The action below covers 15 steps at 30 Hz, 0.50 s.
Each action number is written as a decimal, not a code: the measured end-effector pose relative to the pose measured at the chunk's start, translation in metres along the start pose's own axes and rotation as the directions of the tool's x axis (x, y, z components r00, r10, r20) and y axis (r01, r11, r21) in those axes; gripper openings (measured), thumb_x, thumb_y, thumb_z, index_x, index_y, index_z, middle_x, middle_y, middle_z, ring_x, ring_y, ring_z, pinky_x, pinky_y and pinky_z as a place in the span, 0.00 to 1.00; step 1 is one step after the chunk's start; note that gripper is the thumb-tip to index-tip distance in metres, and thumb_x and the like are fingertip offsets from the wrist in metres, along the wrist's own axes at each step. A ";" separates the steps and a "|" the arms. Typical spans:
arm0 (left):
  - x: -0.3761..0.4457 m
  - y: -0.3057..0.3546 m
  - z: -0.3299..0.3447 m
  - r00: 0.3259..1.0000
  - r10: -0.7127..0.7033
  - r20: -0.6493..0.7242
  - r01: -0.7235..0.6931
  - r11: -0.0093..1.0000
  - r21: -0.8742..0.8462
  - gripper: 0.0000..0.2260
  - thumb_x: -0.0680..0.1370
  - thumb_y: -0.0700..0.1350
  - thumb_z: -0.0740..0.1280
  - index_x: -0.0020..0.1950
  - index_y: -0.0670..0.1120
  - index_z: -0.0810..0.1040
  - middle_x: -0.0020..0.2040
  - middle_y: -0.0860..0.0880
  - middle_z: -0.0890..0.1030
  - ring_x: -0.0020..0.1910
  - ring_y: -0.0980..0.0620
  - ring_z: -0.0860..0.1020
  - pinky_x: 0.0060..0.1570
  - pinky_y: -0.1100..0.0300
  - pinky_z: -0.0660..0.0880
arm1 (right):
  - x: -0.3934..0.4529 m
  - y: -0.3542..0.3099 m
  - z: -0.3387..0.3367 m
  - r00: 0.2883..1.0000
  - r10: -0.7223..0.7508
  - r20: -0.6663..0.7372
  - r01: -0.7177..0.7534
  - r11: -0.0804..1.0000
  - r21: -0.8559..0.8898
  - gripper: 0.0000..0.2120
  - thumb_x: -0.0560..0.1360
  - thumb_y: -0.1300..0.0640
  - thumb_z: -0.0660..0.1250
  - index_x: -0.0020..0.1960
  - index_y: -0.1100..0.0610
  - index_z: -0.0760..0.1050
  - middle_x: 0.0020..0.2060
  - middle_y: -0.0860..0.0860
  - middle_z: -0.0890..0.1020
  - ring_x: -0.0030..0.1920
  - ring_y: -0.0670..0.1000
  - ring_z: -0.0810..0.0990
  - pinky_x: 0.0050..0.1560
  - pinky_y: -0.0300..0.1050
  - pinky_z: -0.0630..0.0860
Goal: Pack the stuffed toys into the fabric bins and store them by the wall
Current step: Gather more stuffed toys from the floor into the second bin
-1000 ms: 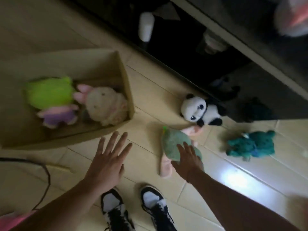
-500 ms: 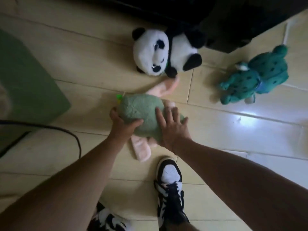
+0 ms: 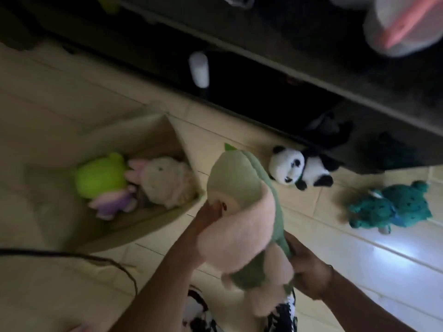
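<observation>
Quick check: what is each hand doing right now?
Left hand: grips the green and pink stuffed toy near its head.
Right hand: grips the same toy at its lower back.

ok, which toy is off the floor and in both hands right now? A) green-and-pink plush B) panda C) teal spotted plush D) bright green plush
A: the green-and-pink plush is held up between the left hand and right hand; the panda and teal spotted plush lie on the floor, and the bright green plush sits in the fabric bin.
</observation>
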<state>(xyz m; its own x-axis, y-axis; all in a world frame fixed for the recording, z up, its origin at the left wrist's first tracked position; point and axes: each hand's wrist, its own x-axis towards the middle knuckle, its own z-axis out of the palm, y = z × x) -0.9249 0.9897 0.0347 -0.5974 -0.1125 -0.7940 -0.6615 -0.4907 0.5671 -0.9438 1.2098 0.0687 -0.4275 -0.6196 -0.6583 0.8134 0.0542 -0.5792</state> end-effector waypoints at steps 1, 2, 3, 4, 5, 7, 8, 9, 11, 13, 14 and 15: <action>-0.010 0.018 -0.013 0.996 0.036 -0.086 -0.034 0.999 0.025 0.12 0.80 0.48 0.66 0.62 0.53 0.70 0.65 0.42 0.78 0.48 0.54 0.80 0.44 0.60 0.77 | 0.009 -0.010 0.020 0.999 -0.005 0.041 0.005 1.000 0.005 0.47 0.50 0.56 0.85 0.66 0.60 0.71 0.55 0.56 0.84 0.54 0.56 0.84 0.48 0.48 0.81; -0.019 0.033 -0.028 0.983 0.066 -0.170 -0.057 0.997 0.060 0.07 0.81 0.44 0.63 0.58 0.53 0.70 0.58 0.43 0.80 0.43 0.56 0.79 0.37 0.65 0.77 | 0.019 -0.017 0.039 0.999 -0.029 0.028 0.030 0.999 -0.029 0.45 0.51 0.55 0.85 0.65 0.59 0.73 0.54 0.55 0.85 0.53 0.55 0.84 0.46 0.47 0.81; -0.030 0.047 -0.040 0.968 0.084 -0.237 -0.064 0.994 0.089 0.06 0.81 0.43 0.63 0.56 0.52 0.69 0.52 0.45 0.80 0.40 0.57 0.77 0.31 0.68 0.75 | 0.030 -0.021 0.054 0.997 -0.071 -0.021 0.068 0.992 -0.110 0.43 0.51 0.55 0.84 0.64 0.59 0.75 0.54 0.54 0.85 0.53 0.54 0.84 0.44 0.45 0.81; -0.036 0.057 -0.054 0.948 0.113 -0.297 -0.087 0.991 0.097 0.10 0.78 0.45 0.68 0.56 0.50 0.70 0.50 0.46 0.80 0.40 0.57 0.77 0.28 0.70 0.74 | 0.041 -0.025 0.069 0.989 -0.119 -0.086 0.102 0.979 -0.175 0.42 0.52 0.54 0.84 0.63 0.59 0.76 0.54 0.53 0.85 0.53 0.54 0.83 0.43 0.44 0.80; -0.043 0.064 -0.069 0.921 0.150 -0.360 -0.126 0.988 0.090 0.20 0.72 0.50 0.74 0.59 0.50 0.70 0.53 0.46 0.80 0.43 0.55 0.78 0.30 0.69 0.76 | 0.050 -0.024 0.080 0.979 -0.151 -0.139 0.117 0.967 -0.226 0.38 0.54 0.56 0.81 0.62 0.60 0.76 0.53 0.54 0.85 0.54 0.55 0.82 0.43 0.44 0.80; -0.054 0.070 -0.098 0.868 0.191 -0.458 -0.170 0.982 0.087 0.39 0.55 0.60 0.79 0.63 0.51 0.70 0.59 0.47 0.79 0.51 0.52 0.80 0.42 0.61 0.79 | 0.066 -0.021 0.110 0.971 -0.166 -0.173 0.113 0.954 -0.279 0.27 0.60 0.63 0.72 0.60 0.59 0.77 0.53 0.56 0.83 0.56 0.58 0.81 0.46 0.49 0.81; -0.056 0.071 -0.113 0.841 0.218 -0.495 -0.189 0.976 0.109 0.42 0.52 0.62 0.77 0.63 0.52 0.69 0.59 0.48 0.79 0.52 0.51 0.79 0.46 0.58 0.79 | 0.074 -0.019 0.126 0.974 -0.157 -0.165 0.096 0.940 -0.326 0.24 0.64 0.62 0.71 0.60 0.56 0.76 0.54 0.54 0.83 0.56 0.56 0.80 0.50 0.50 0.81; -0.059 0.075 -0.123 0.825 0.245 -0.509 -0.204 0.970 0.135 0.43 0.51 0.64 0.75 0.63 0.53 0.68 0.59 0.49 0.79 0.53 0.51 0.79 0.50 0.56 0.78 | 0.083 -0.016 0.141 0.975 -0.157 -0.155 0.080 0.905 -0.417 0.21 0.67 0.59 0.72 0.60 0.53 0.75 0.54 0.51 0.82 0.56 0.52 0.80 0.54 0.49 0.80; -0.055 0.083 -0.139 0.830 0.299 -0.471 -0.217 0.951 0.220 0.43 0.54 0.67 0.73 0.65 0.54 0.67 0.60 0.51 0.77 0.55 0.51 0.78 0.55 0.55 0.77 | 0.107 -0.015 0.163 0.959 -0.194 -0.208 0.044 0.825 -0.564 0.15 0.73 0.56 0.72 0.58 0.48 0.74 0.54 0.47 0.81 0.56 0.49 0.80 0.59 0.50 0.79; -0.044 0.087 -0.153 0.837 0.336 -0.432 -0.211 0.926 0.312 0.44 0.58 0.70 0.73 0.68 0.50 0.65 0.67 0.49 0.73 0.63 0.49 0.75 0.63 0.53 0.73 | 0.139 -0.015 0.170 0.923 -0.193 -0.333 -0.043 0.809 -0.587 0.13 0.75 0.53 0.71 0.58 0.49 0.75 0.52 0.49 0.82 0.54 0.52 0.80 0.58 0.51 0.78; -0.036 0.088 -0.159 0.836 0.332 -0.437 -0.166 0.912 0.374 0.47 0.62 0.70 0.72 0.73 0.48 0.63 0.73 0.46 0.68 0.70 0.46 0.70 0.69 0.50 0.68 | 0.153 -0.016 0.169 0.903 -0.191 -0.385 -0.088 0.795 -0.600 0.14 0.75 0.52 0.70 0.60 0.51 0.74 0.51 0.50 0.81 0.54 0.53 0.80 0.55 0.49 0.79; -0.030 0.087 -0.165 0.844 0.302 -0.444 -0.090 0.894 0.438 0.47 0.66 0.67 0.72 0.77 0.47 0.57 0.77 0.44 0.60 0.75 0.45 0.63 0.73 0.49 0.62 | 0.164 -0.014 0.165 0.890 -0.192 -0.413 -0.137 0.753 -0.644 0.15 0.75 0.50 0.68 0.61 0.51 0.73 0.50 0.50 0.81 0.53 0.54 0.80 0.49 0.46 0.78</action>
<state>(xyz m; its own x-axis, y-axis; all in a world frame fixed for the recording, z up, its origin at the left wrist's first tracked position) -0.8900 0.8081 0.0717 -0.5026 -0.6268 -0.5954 -0.7363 -0.0505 0.6747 -0.9602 0.9780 0.0484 -0.6997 -0.2383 -0.6735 0.4164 0.6299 -0.6556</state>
